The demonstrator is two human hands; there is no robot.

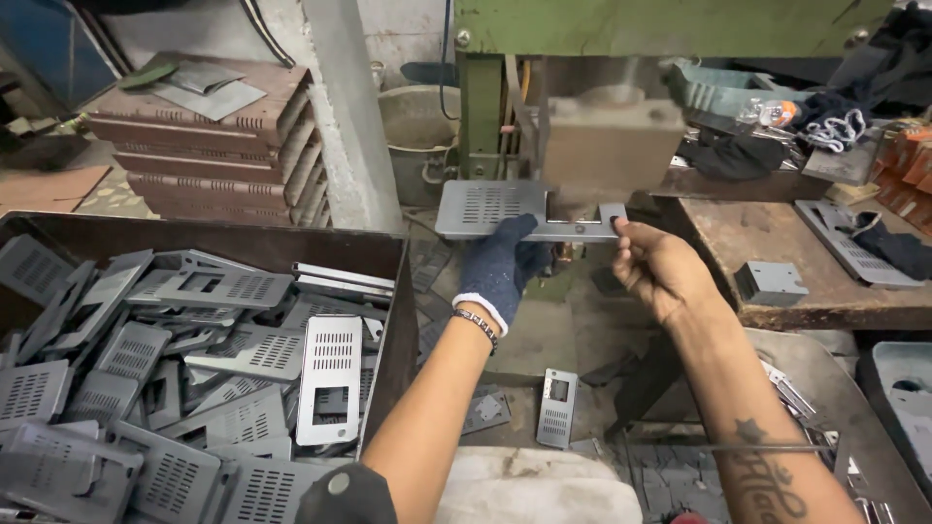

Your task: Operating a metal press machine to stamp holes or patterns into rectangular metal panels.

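Few packages show, and no signs or screens. At the far right edge, a small stack of orange boxes (914, 163) sits on the rusty workbench (767, 238). They are rectangular, tilted and partly cut off by the frame; any print on them is too blurred to make out. Further back on the bench, a clear plastic bottle (769, 113) with an orange band lies on its side, just beside a heap of dark cloth (735, 155).

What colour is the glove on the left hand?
Dark blue with a white cuff; the left hand wears it while holding the grey slotted plate. Head view.
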